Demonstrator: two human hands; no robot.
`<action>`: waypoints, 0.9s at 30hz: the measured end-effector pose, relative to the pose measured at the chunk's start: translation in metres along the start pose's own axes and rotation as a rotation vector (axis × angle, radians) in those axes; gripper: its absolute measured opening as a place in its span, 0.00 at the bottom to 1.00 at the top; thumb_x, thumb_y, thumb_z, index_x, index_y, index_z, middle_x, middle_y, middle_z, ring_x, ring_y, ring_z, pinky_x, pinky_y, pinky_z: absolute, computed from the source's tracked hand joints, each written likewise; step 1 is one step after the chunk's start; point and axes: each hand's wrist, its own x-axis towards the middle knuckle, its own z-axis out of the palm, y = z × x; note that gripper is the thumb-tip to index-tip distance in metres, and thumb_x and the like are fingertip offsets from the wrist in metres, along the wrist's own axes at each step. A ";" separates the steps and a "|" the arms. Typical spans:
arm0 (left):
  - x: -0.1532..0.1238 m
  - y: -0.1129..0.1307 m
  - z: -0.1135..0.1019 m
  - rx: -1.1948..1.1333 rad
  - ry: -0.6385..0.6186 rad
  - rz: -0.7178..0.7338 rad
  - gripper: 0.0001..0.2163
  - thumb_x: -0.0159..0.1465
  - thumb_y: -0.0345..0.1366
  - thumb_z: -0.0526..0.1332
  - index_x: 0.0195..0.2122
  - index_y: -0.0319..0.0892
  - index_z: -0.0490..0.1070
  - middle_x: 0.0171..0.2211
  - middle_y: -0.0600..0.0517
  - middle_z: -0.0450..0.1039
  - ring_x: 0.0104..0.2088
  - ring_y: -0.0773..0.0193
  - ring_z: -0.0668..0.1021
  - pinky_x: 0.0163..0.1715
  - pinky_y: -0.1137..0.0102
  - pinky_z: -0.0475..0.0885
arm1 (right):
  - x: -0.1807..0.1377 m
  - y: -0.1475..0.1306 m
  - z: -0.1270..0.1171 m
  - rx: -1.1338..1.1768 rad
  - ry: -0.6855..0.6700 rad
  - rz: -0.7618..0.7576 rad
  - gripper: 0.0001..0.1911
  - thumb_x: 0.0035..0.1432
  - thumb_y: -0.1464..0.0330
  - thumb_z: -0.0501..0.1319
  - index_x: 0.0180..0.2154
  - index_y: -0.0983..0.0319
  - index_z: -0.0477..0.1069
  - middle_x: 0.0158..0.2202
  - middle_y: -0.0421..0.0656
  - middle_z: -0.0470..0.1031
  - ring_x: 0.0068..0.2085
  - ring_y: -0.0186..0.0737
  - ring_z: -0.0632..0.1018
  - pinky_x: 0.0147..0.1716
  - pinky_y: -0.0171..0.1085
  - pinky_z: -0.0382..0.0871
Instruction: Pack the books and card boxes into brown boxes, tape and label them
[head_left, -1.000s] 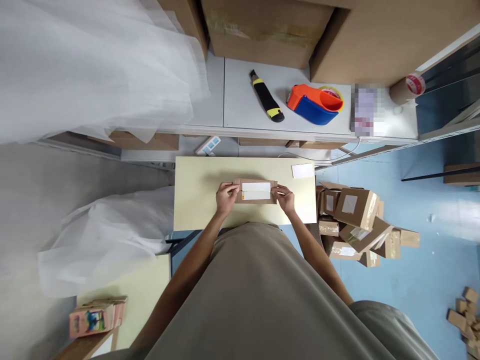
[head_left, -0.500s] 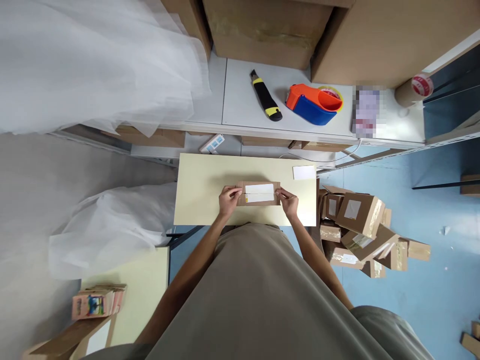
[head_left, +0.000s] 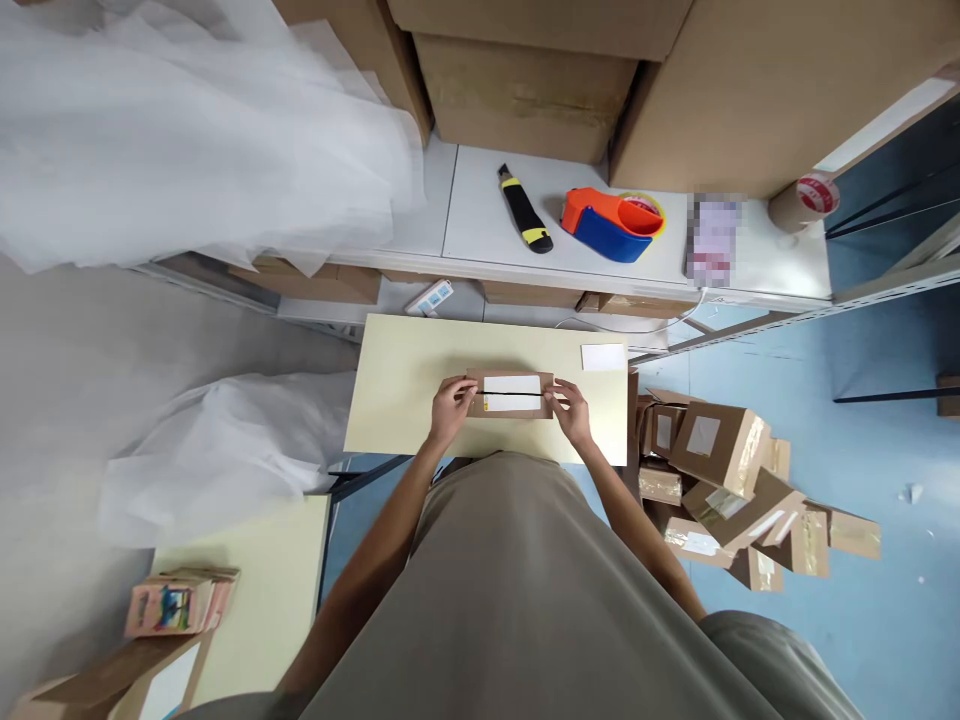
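A small cardboard box (head_left: 512,410) lies on the pale yellow table. Across its top runs a white label with a small yellow mark at its lower left. A dark narrow gap, running left to right, splits the label between the two top flaps. My left hand (head_left: 452,405) grips the left end of the box, thumb and fingers closed at the gap. On the right end, my right hand (head_left: 570,408) pinches at the same gap. The fingertips partly cover both ends of the box. A white card (head_left: 603,357) rests at the table's right side.
Behind the pale table (head_left: 397,400), a shelf holds a utility knife (head_left: 525,210), an orange and blue tape dispenser (head_left: 611,225) and a tape roll (head_left: 806,200). Boxes (head_left: 720,450) are piled at the right; white sheeting (head_left: 225,440) hangs left. Large cartons (head_left: 517,95) stand behind the shelf tools.
The thin line across the box's label has widened into a dark gap between the flaps. Both hands stay at the box ends. The whole view has shifted slightly.
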 end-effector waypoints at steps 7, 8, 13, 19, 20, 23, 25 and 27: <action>0.028 0.061 -0.005 0.152 0.098 0.271 0.11 0.78 0.45 0.63 0.47 0.48 0.83 0.54 0.43 0.83 0.60 0.46 0.82 0.68 0.47 0.76 | 0.027 -0.059 -0.037 -0.238 0.028 -0.317 0.23 0.74 0.45 0.63 0.52 0.54 0.86 0.64 0.55 0.81 0.65 0.61 0.81 0.68 0.59 0.76; 0.037 0.079 -0.003 0.150 0.103 0.312 0.11 0.78 0.45 0.63 0.48 0.48 0.83 0.55 0.43 0.83 0.60 0.47 0.82 0.68 0.47 0.76 | 0.037 -0.077 -0.046 -0.270 0.056 -0.382 0.23 0.75 0.46 0.62 0.53 0.54 0.85 0.64 0.55 0.81 0.65 0.61 0.80 0.70 0.59 0.74; 0.086 0.187 0.009 0.042 0.123 0.549 0.13 0.81 0.45 0.59 0.52 0.47 0.83 0.57 0.45 0.82 0.60 0.52 0.82 0.68 0.52 0.76 | 0.104 -0.180 -0.091 -0.505 0.277 -0.642 0.26 0.80 0.50 0.56 0.68 0.56 0.73 0.70 0.56 0.75 0.71 0.62 0.74 0.73 0.64 0.67; 0.105 0.278 0.022 -0.059 0.147 0.762 0.14 0.83 0.45 0.58 0.54 0.46 0.82 0.56 0.45 0.82 0.61 0.54 0.82 0.68 0.54 0.76 | 0.189 -0.230 -0.102 -0.828 0.327 -0.593 0.28 0.79 0.56 0.57 0.66 0.70 0.68 0.66 0.67 0.74 0.70 0.68 0.72 0.70 0.71 0.64; 0.103 0.283 0.024 -0.069 0.142 0.774 0.14 0.83 0.45 0.58 0.54 0.46 0.82 0.56 0.45 0.82 0.61 0.54 0.82 0.67 0.54 0.76 | 0.199 -0.229 -0.101 -0.861 0.315 -0.562 0.27 0.78 0.58 0.58 0.65 0.72 0.68 0.64 0.69 0.75 0.69 0.68 0.72 0.70 0.71 0.64; 0.093 0.286 0.026 -0.101 0.116 0.768 0.15 0.83 0.46 0.57 0.53 0.46 0.82 0.55 0.45 0.83 0.60 0.54 0.83 0.66 0.54 0.77 | 0.215 -0.222 -0.099 -0.911 0.282 -0.513 0.22 0.77 0.63 0.59 0.62 0.74 0.70 0.59 0.69 0.78 0.67 0.66 0.75 0.71 0.70 0.61; 0.083 0.277 0.024 -0.129 0.098 0.739 0.15 0.83 0.46 0.57 0.53 0.46 0.82 0.55 0.45 0.84 0.59 0.54 0.83 0.66 0.54 0.78 | 0.212 -0.217 -0.100 -0.905 0.283 -0.514 0.20 0.78 0.64 0.58 0.60 0.72 0.71 0.55 0.66 0.81 0.64 0.64 0.78 0.71 0.68 0.62; 0.071 0.263 0.020 -0.154 0.086 0.690 0.15 0.83 0.47 0.58 0.54 0.46 0.82 0.55 0.45 0.84 0.59 0.54 0.84 0.65 0.55 0.79 | 0.197 -0.211 -0.102 -0.875 0.293 -0.506 0.20 0.80 0.60 0.57 0.59 0.70 0.72 0.52 0.63 0.82 0.60 0.64 0.81 0.68 0.67 0.68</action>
